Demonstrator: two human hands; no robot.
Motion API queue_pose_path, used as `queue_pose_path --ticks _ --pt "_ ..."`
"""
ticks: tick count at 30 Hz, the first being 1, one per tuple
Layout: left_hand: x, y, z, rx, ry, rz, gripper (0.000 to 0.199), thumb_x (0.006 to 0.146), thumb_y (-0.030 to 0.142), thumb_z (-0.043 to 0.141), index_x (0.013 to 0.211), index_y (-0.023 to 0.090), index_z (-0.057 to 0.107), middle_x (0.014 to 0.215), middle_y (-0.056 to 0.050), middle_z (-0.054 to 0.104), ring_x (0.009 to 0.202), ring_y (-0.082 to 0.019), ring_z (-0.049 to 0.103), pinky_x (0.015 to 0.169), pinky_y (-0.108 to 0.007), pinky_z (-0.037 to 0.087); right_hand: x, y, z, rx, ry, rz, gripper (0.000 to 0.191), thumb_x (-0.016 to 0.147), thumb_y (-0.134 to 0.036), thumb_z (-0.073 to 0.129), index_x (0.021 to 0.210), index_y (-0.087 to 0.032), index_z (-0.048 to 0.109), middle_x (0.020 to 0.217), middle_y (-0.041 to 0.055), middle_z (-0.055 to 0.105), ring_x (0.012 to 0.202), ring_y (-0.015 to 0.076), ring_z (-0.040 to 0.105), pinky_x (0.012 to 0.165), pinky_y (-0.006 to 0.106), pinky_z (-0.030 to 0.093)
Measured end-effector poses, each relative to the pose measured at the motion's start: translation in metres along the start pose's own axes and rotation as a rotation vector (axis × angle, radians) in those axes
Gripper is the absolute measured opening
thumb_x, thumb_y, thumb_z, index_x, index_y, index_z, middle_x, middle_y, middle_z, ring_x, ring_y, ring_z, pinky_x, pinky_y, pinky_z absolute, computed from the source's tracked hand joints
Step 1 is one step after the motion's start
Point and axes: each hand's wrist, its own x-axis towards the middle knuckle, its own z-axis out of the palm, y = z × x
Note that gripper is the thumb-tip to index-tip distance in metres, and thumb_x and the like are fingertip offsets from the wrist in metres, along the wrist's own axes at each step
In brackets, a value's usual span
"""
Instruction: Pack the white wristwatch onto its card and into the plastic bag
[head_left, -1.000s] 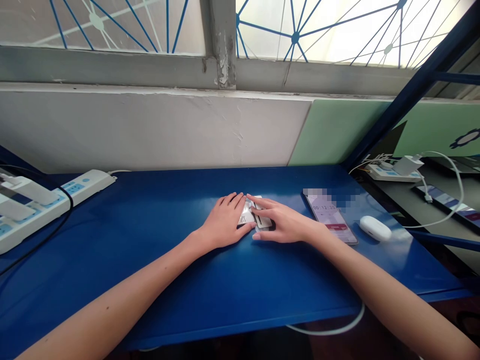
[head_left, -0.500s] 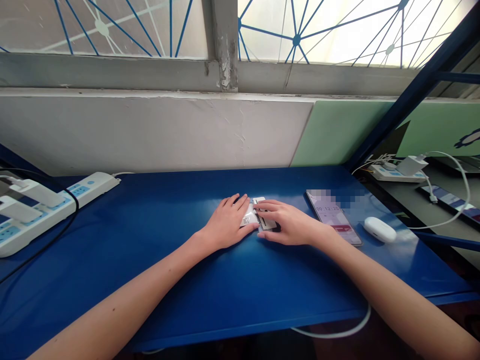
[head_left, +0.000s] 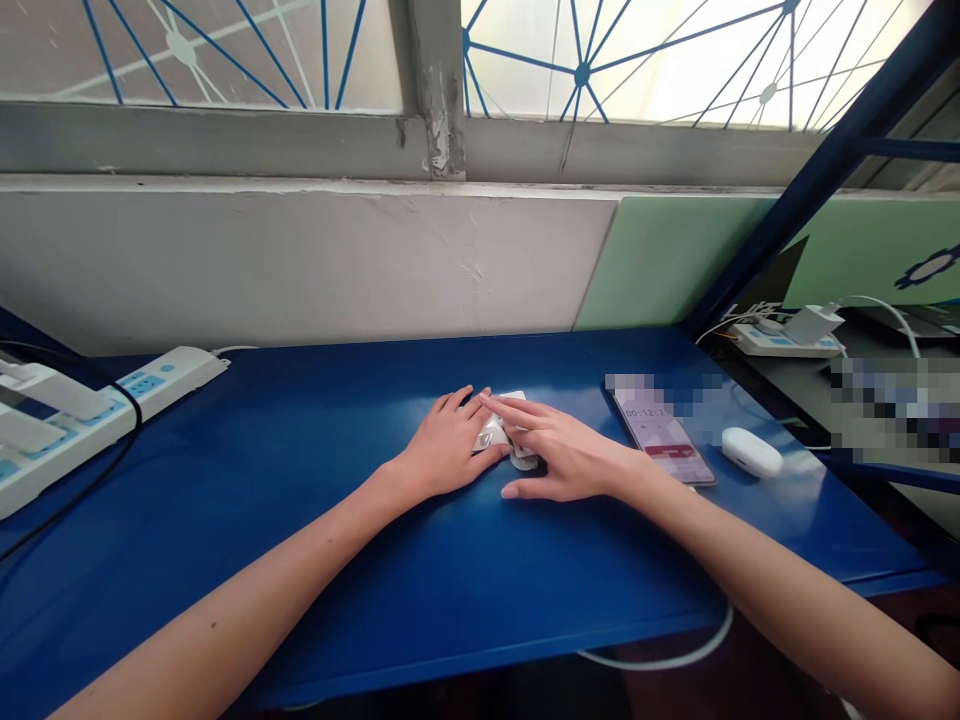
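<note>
My left hand [head_left: 444,446] lies nearly flat on the blue table, its fingers stretched over a small white packet [head_left: 491,433] with a shiny, clear-looking surface. Beside the packet, to its right, is a small white piece [head_left: 523,461], partly hidden under my right hand [head_left: 561,452]. The fingers of that hand reach left across both things, with the tips close to my left forefinger. Its thumb is spread away, nearer to me. What exactly the white things are, I cannot make out.
A phone [head_left: 664,440] with a timer on screen lies right of my right hand, then a white earbud case [head_left: 751,452]. At the left stands a white power strip [head_left: 176,375] with plugged-in chargers and a black cable [head_left: 124,450]. A wall rises behind the table.
My right hand has shifted a little left, its fingers now extended towards the left hand and its thumb spread apart. The white piece under it shows differently. The left hand stays on the packet.
</note>
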Motion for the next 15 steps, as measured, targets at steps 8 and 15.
queue_pose_path --ticks 8,15 --pt "0.000 0.000 0.002 -0.005 0.010 -0.003 0.063 0.095 0.057 0.039 0.143 0.016 0.043 0.151 -0.013 0.040 0.140 -0.034 0.032 0.111 -0.048 0.028 0.005 0.000 0.003 0.012 0.033 0.038 0.052 0.083 -0.062 0.058 0.089 -0.012 0.070 0.153 0.0181 0.036 0.137 0.0361 0.040 0.110 0.046 0.039" --pt "-0.002 0.001 0.004 -0.007 0.055 0.029 0.070 0.095 0.059 0.036 0.145 0.011 0.038 0.151 -0.016 0.039 0.140 -0.032 0.034 0.113 -0.047 0.027 0.003 0.010 0.009 -0.022 0.123 0.169 0.048 0.096 -0.044 0.043 0.128 -0.012 0.059 0.140 0.0199 0.052 0.133 0.0328 0.046 0.107 0.052 0.040"
